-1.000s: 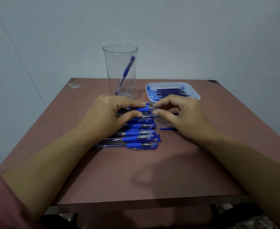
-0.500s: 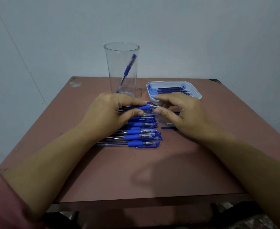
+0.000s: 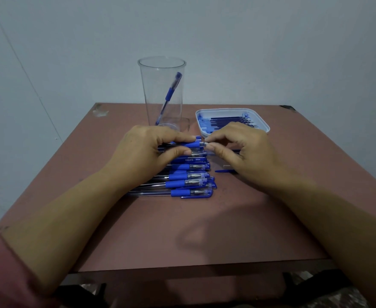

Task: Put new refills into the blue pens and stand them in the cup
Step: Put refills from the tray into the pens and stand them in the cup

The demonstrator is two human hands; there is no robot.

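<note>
Left hand lies over the far end of the pen pile. Thumb & index curl round the blue grip of the top pen, holding it just above the rest. Right hand meets it fingertip to fingertip: thumb & index pinch narrow on that same pen's nose end, other fingers loosely curled. Can't tell if the nose piece is screwed on or loose.

Pen pile = blue pens w/ clear barrels lying side by side on the table. Blue grips & caps are at the end toward the right hand, and the barrels run under the left hand & wrist.

Just under the right palm lies a thin blue piece, w/ a small pale bit right beyond it. Both are partly hidden by the hand, so can't say what they are.

Cup is clear, tall & upright, just beyond the left hand's knuckles. One leaning pen is inside, its top end toward the right-hand side of the cup. White tray sits beyond the right hand, near edge hidden behind the fingers, w/ dark refills lying flat in it. Cup & tray stand near each other but apart.

Pink sleeve covers the left arm well back from the hand
</note>
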